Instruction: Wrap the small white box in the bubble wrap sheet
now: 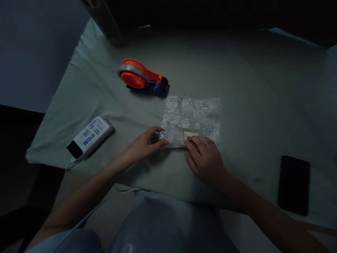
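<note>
On the cloth-covered bench (250, 116), the left hand (144, 143) pinches bubble wrap (200, 112), while the right hand (206, 159), grip unclear, partly covers a pale block (190, 134), far edge running left-to-right, long axis hidden.

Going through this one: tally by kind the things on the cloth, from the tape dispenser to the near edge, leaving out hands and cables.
Tape dispenser, roll included: 1
Bubble wrap sheet: 1
Small pale piece, partly covered by the right hand: 1
White printed block: 1
Dark phone-like slab: 1
Total: 5

v. dim, soft shadows, top nr. black
</note>
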Tool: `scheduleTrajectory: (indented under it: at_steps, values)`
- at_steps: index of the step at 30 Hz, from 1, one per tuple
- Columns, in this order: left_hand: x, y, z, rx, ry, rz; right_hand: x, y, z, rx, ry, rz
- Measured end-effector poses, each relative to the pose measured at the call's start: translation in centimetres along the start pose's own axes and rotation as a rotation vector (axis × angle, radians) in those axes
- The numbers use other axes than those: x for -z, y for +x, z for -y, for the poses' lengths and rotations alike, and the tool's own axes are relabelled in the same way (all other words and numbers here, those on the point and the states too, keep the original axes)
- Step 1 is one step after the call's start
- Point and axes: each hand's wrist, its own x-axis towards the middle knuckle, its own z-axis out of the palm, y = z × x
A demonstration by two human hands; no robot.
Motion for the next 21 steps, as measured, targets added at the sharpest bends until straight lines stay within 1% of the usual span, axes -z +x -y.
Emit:
scheduleTrajectory:
  at_steps: [1,3,6,8,10,13,17,19,21]
  values:
    - [-0.1,0.2,0.0,-0.007,-0.010,-0.013,0.1,0.0,0.0,-0.001,-0.002,0.009]
    - [0.0,0.5,-0.2,-0.004,0.051,-0.024,0.2,0.1,0.1,0.001,-0.011,0.011]
    - [0.7,0.3,-0.3,0.037,0.132,0.060,0.2,0.1,0.1,0.005,-0.021,-0.013]
    - [0.9,0.2,-0.2,0.027,0.075,0.117,0.2,0.1,0.1,0.005,-0.023,-0.021]
    - [0.8,0.2,-0.1,-0.024,-0.008,0.122,0.1,0.1,0.1,0.006,-0.030,-0.018]
    - [0.4,0.5,0.0,-0.061,-0.053,0.086,0.2,0.2,0.0,0.006,-0.041,-0.024]
    - [0.7,0.9,-0.1,-0.052,0.145,-0.016,0.3,0.3,0.0,0.007,-0.039,-0.017]
    - [1.1,1.3,0.0,-0.098,0.208,-0.069,0.3,0.3,0.0,0.007,-0.039,-0.016]
    - [1.3,1.8,0.1,-0.166,0.205,-0.089,0.2,0.3,0.0,0.005,-0.038,-0.029]
